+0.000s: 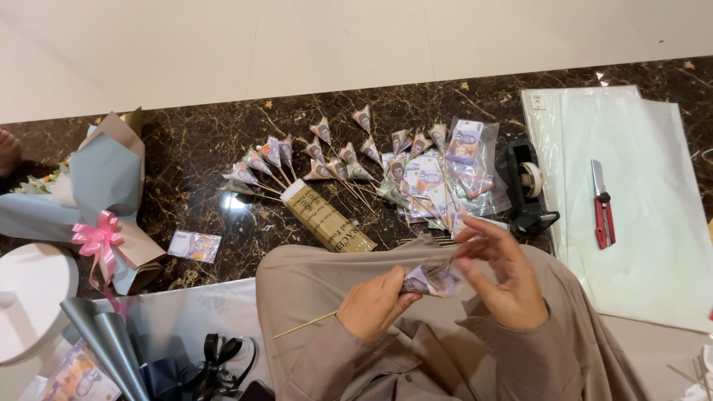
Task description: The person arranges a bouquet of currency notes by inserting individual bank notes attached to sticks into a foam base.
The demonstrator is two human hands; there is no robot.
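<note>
Banknote in clear wrap, cone-folded on thin wooden skewer, pinched between left hand and right hand.

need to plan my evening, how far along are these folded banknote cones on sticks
Done: over a dozen folded note cones on sticks lie fanned on the dark marble floor, and a wrapped bouquet with a pink bow lies at the left.
In hand: the left hand and right hand are shaping a sleeved banknote on a wooden skewer.
Left: a pile of flat sleeved notes and one loose note are unfolded.
</note>
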